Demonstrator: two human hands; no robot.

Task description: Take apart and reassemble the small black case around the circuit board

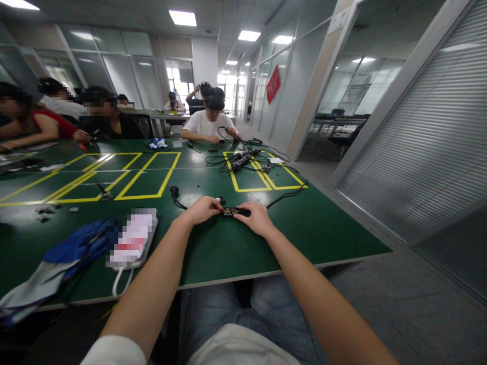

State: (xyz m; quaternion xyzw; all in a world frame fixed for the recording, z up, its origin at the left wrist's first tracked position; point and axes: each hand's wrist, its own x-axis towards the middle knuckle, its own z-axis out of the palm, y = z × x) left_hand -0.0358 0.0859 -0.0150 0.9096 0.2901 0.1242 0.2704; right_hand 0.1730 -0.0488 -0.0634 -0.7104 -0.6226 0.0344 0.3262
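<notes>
Holding part [229, 212] at grn tbl [315, 223], glazed rm [414, 142].

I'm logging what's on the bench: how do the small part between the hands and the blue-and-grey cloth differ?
The small part is dark with orange spots; the cloth is blue and pale grey. The small part looks far smaller than the cloth. The left hand and right hand grip the small part, while the cloth lies untouched. Both are at the near side of the green table.
</notes>
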